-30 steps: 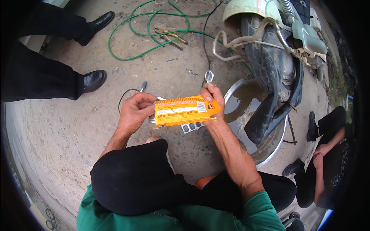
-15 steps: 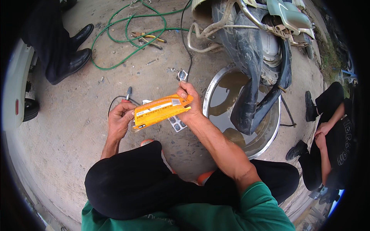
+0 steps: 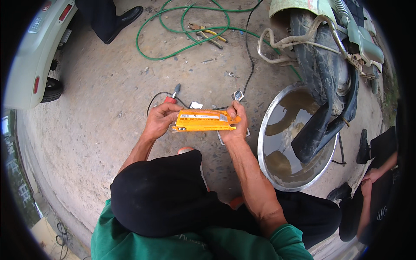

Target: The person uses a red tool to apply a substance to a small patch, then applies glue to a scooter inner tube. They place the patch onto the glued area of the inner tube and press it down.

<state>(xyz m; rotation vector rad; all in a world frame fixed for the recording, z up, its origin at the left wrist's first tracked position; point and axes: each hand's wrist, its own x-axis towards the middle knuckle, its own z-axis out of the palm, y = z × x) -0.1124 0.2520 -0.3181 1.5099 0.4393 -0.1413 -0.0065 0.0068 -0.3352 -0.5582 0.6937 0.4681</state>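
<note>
My left hand [image 3: 161,119] has thumb and fingers closed on the left end of an orange-yellow cardboard box [image 3: 201,121]. My right hand [image 3: 236,125] grips the box's right end, where an open flap shows. On the ground just beyond them lie a red-handled tool with a grey tip [image 3: 170,99], a small white piece [image 3: 196,105] and a shiny metal piece [image 3: 238,95] on a black cord. Partly hidden under the box and right hand is a pale sheet [image 3: 221,138].
A metal basin [image 3: 281,167] of murky water holds a hanging inner tube [image 3: 310,143] below a scooter's rear [image 3: 320,43]. Green hose [image 3: 147,56] and pliers [image 3: 212,39] lie ahead. A white car [image 3: 34,56] and a dark-trousered person's shoe [image 3: 123,24] are upper left; another person [image 3: 377,186] crouches right.
The view has shifted, showing more of the white car. The standing person's feet have moved farther off toward the top. The box, still in both hands, is more level than half a second ago.
</note>
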